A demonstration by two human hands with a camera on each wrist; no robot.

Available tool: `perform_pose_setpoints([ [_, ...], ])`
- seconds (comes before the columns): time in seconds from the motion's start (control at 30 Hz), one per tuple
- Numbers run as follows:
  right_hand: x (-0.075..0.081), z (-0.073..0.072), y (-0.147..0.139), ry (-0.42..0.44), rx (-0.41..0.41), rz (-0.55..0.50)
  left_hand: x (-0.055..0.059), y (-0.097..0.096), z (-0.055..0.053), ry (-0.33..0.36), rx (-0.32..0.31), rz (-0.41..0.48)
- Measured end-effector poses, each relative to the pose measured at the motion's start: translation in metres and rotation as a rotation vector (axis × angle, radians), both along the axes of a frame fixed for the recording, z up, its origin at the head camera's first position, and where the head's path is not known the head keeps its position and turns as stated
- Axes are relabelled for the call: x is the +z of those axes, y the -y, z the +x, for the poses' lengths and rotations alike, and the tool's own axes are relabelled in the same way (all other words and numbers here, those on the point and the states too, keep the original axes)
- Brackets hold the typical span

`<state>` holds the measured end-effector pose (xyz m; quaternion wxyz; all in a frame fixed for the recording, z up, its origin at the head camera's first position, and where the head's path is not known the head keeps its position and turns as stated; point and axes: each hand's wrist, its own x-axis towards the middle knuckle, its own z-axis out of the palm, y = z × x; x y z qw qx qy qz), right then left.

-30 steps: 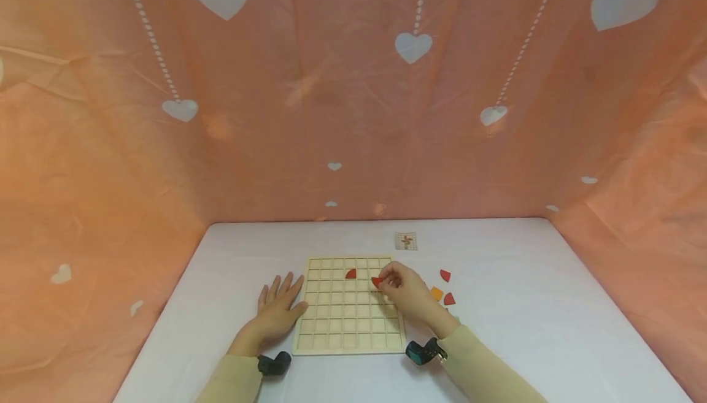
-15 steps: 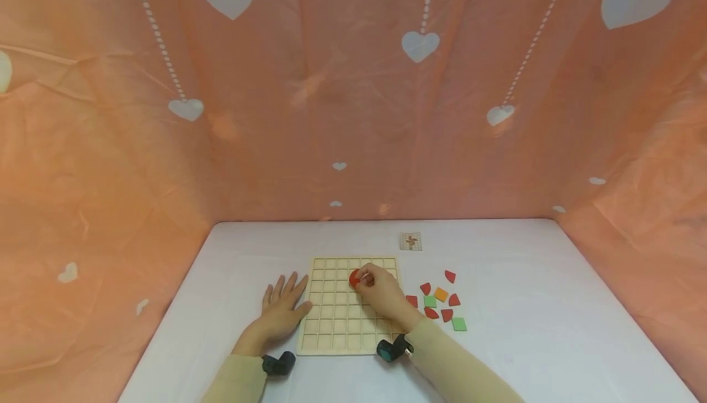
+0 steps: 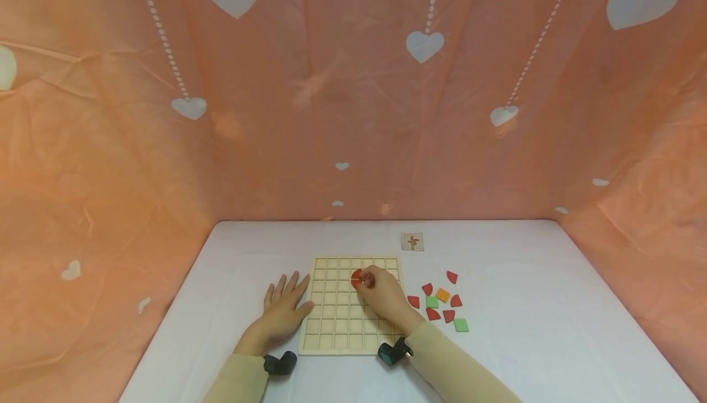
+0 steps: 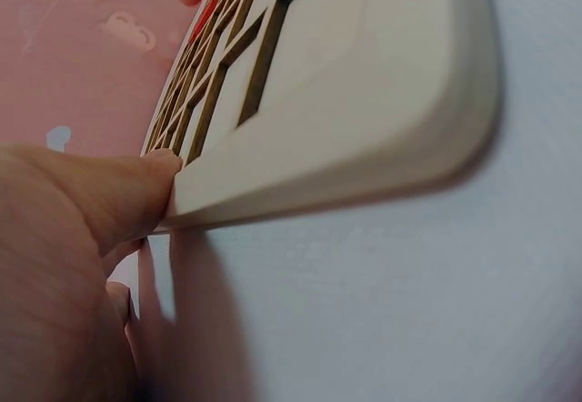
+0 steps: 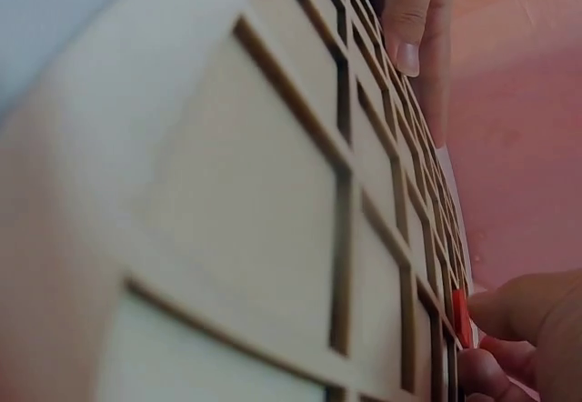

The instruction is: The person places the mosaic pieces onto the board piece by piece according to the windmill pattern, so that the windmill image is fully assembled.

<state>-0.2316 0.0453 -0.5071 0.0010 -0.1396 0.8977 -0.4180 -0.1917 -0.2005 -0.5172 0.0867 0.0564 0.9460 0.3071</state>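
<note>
A pale wooden board [image 3: 341, 328] with a grid of square recesses lies on the white table. My right hand [image 3: 385, 297] is over its upper middle and pinches a red quarter-circle tile [image 3: 356, 284] between thumb and fingertips. Just above that tile, a second red quarter-circle tile [image 3: 356, 273] sits in a square, partly covered by the fingers. In the right wrist view, the pinched tile [image 5: 461, 318] stands at the grid beside the thumb. My left hand [image 3: 284, 316] lies spread along the board's left side, with its thumb [image 4: 136, 188] touching the edge.
Several loose tiles lie right of the board, among them a red quarter-circle tile [image 3: 452, 277], an orange square tile [image 3: 442, 295] and a green square tile [image 3: 461, 325]. Behind the board lies a small pattern card [image 3: 412, 241]. Orange cloth [image 3: 364, 145] with white hearts surrounds the table.
My right hand has carried the red tile left across the board to just below the other red tile, uncovering the loose tiles at right. The left hand has kept its place.
</note>
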Motion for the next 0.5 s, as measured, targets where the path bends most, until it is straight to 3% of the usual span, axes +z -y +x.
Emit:
perform_pose_setpoints([
  [0.5,-0.003,0.0,0.0071,0.013,-0.1,0.037,-0.001,0.0003,-0.0008,0.003,-0.002,0.015],
])
